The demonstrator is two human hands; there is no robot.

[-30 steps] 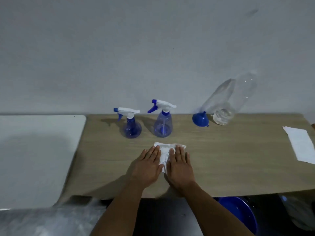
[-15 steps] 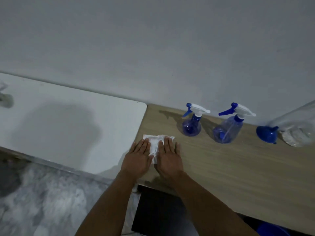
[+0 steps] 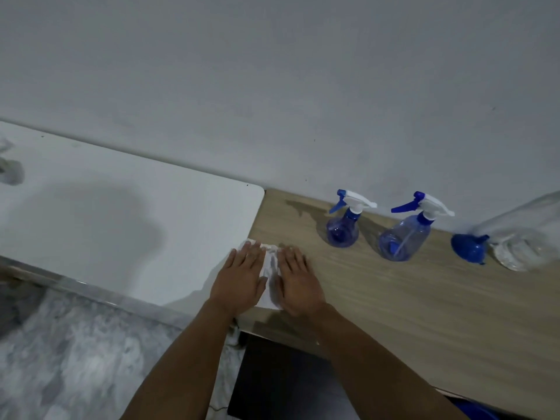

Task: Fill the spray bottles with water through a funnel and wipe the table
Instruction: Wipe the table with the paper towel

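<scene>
A white paper towel (image 3: 270, 275) lies flat at the left end of the wooden table (image 3: 409, 304). My left hand (image 3: 242, 275) and my right hand (image 3: 295, 278) press on it side by side with straight fingers. Two blue spray bottles stand near the wall: one (image 3: 344, 222) closer to the hands, another (image 3: 407, 233) to its right. A blue funnel (image 3: 468, 248) lies beside a clear plastic bottle (image 3: 527, 237) at the right edge.
A white tabletop (image 3: 121, 225) adjoins the wooden table on the left. A grey wall runs behind both. Below are a marbled floor (image 3: 75, 359), a dark gap under the table and part of a blue basin (image 3: 472, 410).
Both hands slid the paper towel leftward along the table to its left end. The view swung left, so the bottles now sit to the right.
</scene>
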